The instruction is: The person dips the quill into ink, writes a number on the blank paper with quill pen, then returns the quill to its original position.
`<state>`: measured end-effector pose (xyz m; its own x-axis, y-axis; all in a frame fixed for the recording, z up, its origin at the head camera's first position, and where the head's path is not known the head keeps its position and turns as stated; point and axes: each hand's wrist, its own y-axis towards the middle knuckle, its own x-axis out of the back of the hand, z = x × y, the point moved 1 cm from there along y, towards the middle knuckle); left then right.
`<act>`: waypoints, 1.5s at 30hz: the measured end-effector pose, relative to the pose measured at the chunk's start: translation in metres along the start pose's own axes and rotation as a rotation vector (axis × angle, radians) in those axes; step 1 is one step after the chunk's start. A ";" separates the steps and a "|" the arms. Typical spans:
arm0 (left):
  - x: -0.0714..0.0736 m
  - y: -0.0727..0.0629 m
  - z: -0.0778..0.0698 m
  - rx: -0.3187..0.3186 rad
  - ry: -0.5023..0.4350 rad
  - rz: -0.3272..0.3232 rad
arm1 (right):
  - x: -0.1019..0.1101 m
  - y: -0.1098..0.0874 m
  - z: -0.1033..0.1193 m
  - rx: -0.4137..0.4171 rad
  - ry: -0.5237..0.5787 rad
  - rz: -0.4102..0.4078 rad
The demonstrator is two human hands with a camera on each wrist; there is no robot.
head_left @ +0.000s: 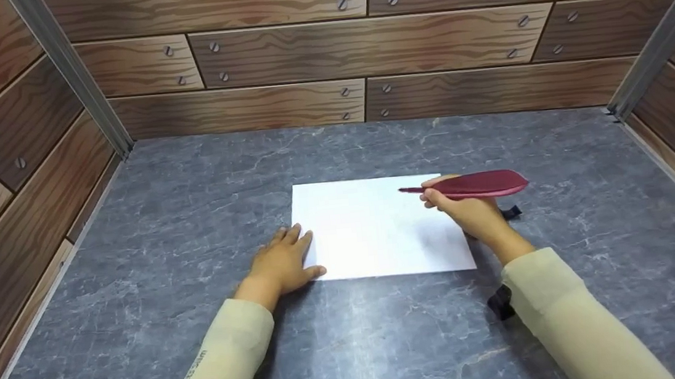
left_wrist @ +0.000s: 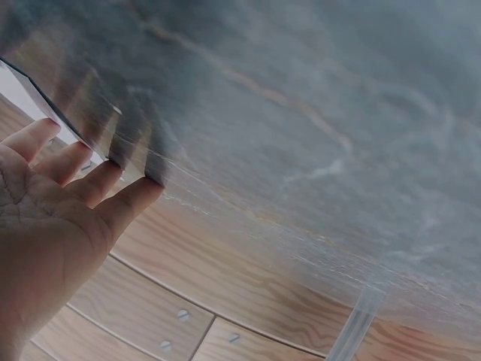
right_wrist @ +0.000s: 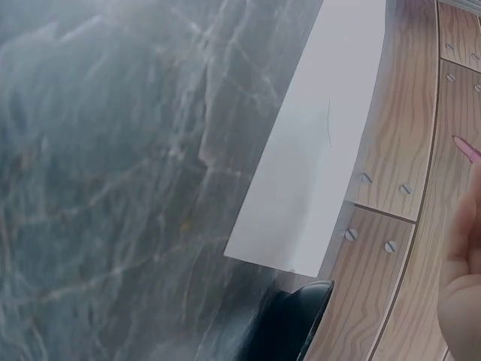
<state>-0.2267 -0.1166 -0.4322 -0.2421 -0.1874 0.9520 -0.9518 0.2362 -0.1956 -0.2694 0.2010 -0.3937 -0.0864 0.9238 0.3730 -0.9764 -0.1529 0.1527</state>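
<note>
A white sheet of paper (head_left: 366, 230) lies on the grey marbled table. My left hand (head_left: 282, 260) rests at its left edge, fingers spread, thumb over the near left corner. In the left wrist view, the straight fingertips (left_wrist: 143, 188) press on the tabletop and the paper's edge. Over the paper's right part, my right hand (head_left: 469, 211) pinches a dark red feather-shaped pen (head_left: 482, 184) near its thin end. Its tip points left, raised above the sheet. The right wrist view shows that pen's pointed tip (right_wrist: 460, 143) and a thin curved line (right_wrist: 328, 124) on the paper.
Wood-print panels (head_left: 299, 54) wall the table at the back and both sides, with grey metal posts (head_left: 76, 78) in the corners. A black strap end (head_left: 511, 213) juts out by my right wrist, and a black piece (head_left: 500, 302) sits beside the sleeve.
</note>
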 end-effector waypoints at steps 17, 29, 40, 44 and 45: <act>0.000 0.000 -0.002 -0.005 0.007 0.000 | 0.016 -0.003 -0.006 0.012 -0.002 -0.091; -0.001 0.001 -0.002 -0.006 0.018 0.001 | 0.038 -0.007 -0.021 -0.019 -0.059 -0.135; -0.001 0.001 0.000 -0.008 0.017 0.000 | 0.054 -0.013 -0.032 -0.072 -0.129 -0.155; -0.001 0.001 0.001 -0.008 0.014 0.002 | 0.059 -0.017 -0.035 -0.098 -0.124 -0.178; -0.001 0.001 0.001 -0.009 0.013 0.002 | 0.061 -0.017 -0.035 -0.101 -0.124 -0.184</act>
<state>-0.2277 -0.1174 -0.4336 -0.2413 -0.1742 0.9547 -0.9497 0.2447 -0.1954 -0.2647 0.2721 -0.4062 0.1134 0.8819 0.4575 -0.9889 0.0555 0.1380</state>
